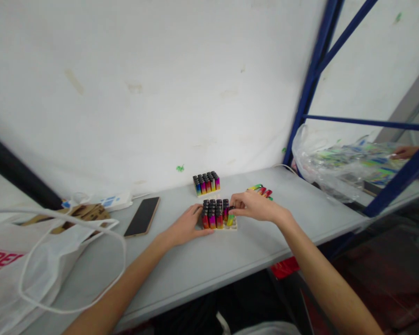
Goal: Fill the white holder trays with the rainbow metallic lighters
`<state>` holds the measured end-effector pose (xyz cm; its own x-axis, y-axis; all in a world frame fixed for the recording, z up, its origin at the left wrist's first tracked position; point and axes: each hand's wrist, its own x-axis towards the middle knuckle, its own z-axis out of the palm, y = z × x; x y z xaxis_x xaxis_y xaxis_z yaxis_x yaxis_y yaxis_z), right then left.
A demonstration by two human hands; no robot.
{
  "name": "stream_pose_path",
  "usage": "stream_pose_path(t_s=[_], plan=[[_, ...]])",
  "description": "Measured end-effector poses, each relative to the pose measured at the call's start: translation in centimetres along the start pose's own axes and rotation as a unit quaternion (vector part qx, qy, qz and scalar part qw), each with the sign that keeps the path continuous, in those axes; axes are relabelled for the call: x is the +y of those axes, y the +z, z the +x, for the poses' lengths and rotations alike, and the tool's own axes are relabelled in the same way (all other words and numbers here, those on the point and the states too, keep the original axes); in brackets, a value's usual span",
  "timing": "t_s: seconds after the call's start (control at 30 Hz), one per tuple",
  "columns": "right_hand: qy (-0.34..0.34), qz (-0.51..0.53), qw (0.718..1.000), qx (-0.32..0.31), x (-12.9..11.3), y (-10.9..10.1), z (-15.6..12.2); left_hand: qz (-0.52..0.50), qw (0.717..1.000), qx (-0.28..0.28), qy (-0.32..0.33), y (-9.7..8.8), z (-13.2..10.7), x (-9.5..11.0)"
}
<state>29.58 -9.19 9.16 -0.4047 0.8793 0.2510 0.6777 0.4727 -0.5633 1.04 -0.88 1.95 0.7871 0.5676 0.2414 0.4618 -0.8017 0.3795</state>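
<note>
Several upright lighters (211,217), red, pink and purple with black tops, stand in rows in a white tray (234,228). My left hand (185,227) grips the tray's left end, its thumb along the front and its fingers round the back. Over the right end, my right hand (251,205) pinches a yellow-green lighter (230,218), which leans slightly among bare slots. Whether its base sits in a slot I cannot tell. Loose lighters (264,191), red, yellow and green, lie just behind my right hand, which partly hides them.
A second filled lighter tray (209,192) stands near the wall. To the left are a phone (142,216), a white bag (45,260) and a looping white cable (123,260). Beyond the blue rack post (309,83), plastic-wrapped goods (355,160) lie near another person's hand (404,152).
</note>
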Motion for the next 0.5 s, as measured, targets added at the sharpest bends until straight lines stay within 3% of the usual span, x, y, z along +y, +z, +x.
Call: stream_pose_path(t_s=[0.23,0.5], plan=[[-0.006,0.003,1.000,0.022,0.16,0.66,0.32,0.000,1.000,0.000,-0.005,0.09,0.06,-0.01],[-0.011,0.043,0.998,-0.033,-0.45,1.00,0.34,-0.002,1.000,0.000,-0.001,0.13,0.03,-0.03]])
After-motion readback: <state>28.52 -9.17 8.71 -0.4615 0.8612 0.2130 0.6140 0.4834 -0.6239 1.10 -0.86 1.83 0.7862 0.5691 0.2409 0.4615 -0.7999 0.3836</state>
